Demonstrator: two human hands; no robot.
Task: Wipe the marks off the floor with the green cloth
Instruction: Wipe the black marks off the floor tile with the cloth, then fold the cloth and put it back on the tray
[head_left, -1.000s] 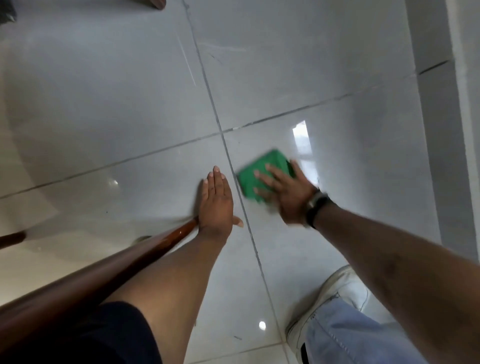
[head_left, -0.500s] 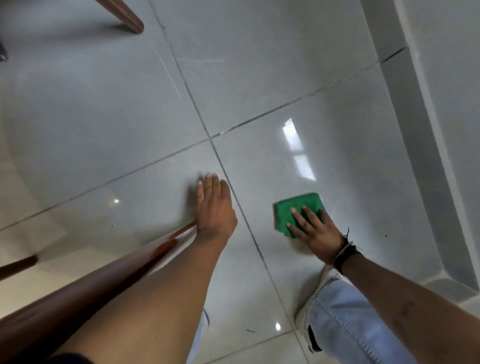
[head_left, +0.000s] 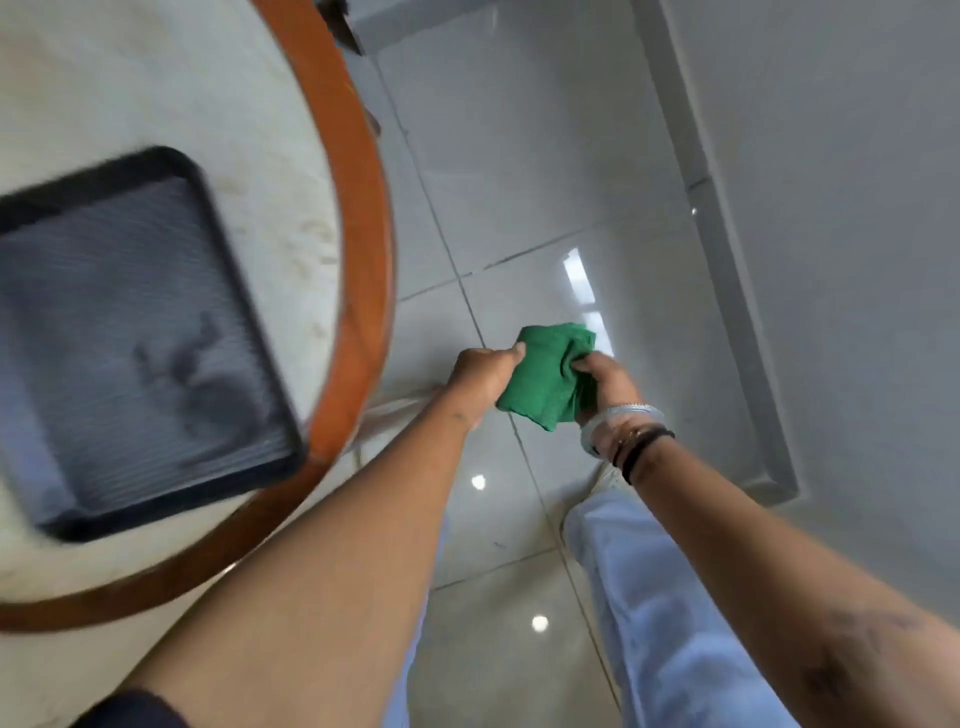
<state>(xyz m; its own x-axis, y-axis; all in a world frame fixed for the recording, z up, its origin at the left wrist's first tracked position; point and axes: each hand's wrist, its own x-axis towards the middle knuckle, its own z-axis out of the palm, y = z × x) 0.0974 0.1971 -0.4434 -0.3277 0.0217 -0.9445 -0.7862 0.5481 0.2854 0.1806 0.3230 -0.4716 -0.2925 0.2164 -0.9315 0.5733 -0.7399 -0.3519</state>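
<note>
Green cloth (head_left: 545, 376) is off the floor (head_left: 519, 171), held in the air between both hands above a tile joint. It's bunched and folded into a thick wad, deep solid green, creased on the right side, lower corner hanging down toward the wrists. Left hand (head_left: 480, 376) has its grip clamped on the cloth's left edge, thumb on top near the upper corner. Right hand (head_left: 605, 382) has its grip clamped on the right side, fingers curled into the folds; bracelets (head_left: 623, 431) and dark bands sit on that wrist. Floor is glossy pale grey tile with dark grout lines and bright light reflections; a small dark scuff shows on the tile between the legs, others too faint to tell. Light blue trouser leg (head_left: 660, 613) is below the right arm. Round tabletop (head_left: 156, 78) with a wooden rim sits at left, carrying a dark rectangular tray (head_left: 130, 332), blurred.
</note>
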